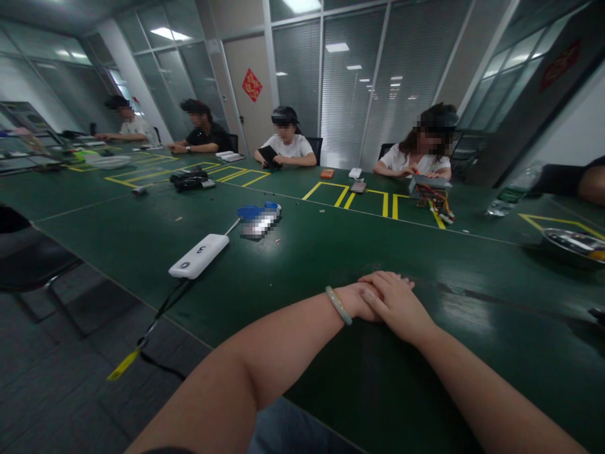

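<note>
An office workroom: long green workbench [359, 265] with yellow tape outlines [384, 205], glass partitions [347, 82] with blinds.

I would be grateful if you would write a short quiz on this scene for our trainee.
1. Which wrist wears the pale green bangle, left or right?
2. True or false: the right hand lies on top of the left hand.
3. What colour are the tape lines on the green table?

Key: 1. Left. 2. True. 3. Yellow.
</note>
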A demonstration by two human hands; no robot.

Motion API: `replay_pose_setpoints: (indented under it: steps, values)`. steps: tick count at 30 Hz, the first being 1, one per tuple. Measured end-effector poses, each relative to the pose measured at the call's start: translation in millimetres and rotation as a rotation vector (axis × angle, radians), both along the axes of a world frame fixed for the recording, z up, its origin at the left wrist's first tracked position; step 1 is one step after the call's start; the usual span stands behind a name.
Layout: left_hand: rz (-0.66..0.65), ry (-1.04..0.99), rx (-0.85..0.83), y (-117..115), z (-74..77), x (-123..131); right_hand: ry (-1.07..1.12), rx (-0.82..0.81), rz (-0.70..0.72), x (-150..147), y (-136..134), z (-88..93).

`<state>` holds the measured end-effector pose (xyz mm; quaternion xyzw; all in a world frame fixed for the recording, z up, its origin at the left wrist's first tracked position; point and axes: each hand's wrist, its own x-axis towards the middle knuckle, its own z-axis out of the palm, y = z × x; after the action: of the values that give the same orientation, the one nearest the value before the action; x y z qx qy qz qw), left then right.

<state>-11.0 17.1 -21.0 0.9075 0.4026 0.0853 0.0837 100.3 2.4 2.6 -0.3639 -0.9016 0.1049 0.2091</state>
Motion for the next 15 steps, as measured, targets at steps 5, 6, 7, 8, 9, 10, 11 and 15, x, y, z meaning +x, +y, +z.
replay_pose_setpoints:
  steps: [5, 6, 7, 8, 9, 10, 11, 15]
  values:
    - [-0.106, -0.011, -0.084, -2.4, 11.6, -3.5, 0.042, -0.059, 0.045, 6.4, 2.6, -2.4]
    - [-0.132, -0.018, -0.085, -2.6, 14.0, -4.5, 0.051, -0.074, 0.054, 7.7, 3.3, -3.0]
    - [-0.154, -0.028, -0.079, -2.7, 15.9, -5.3, 0.062, -0.088, 0.063, 8.9, 4.2, -3.6]
    - [-0.168, -0.038, -0.067, -2.5, 17.1, -5.9, 0.075, -0.100, 0.073, 9.9, 5.1, -4.2]
    - [-0.172, -0.048, -0.053, -2.2, 17.4, -6.1, 0.088, -0.109, 0.081, 10.8, 5.9, -4.9]
    - [-0.169, -0.057, -0.038, -1.6, 16.7, -6.0, 0.098, -0.115, 0.088, 11.4, 6.7, -5.4]
    - [-0.163, -0.064, -0.023, -0.6, 15.2, -5.6, 0.106, -0.116, 0.093, 11.9, 7.4, -5.7]
    - [-0.150, -0.065, 0.015, 5.3, 4.6, -2.9, 0.096, -0.109, 0.096, 11.6, 9.1, -5.0]
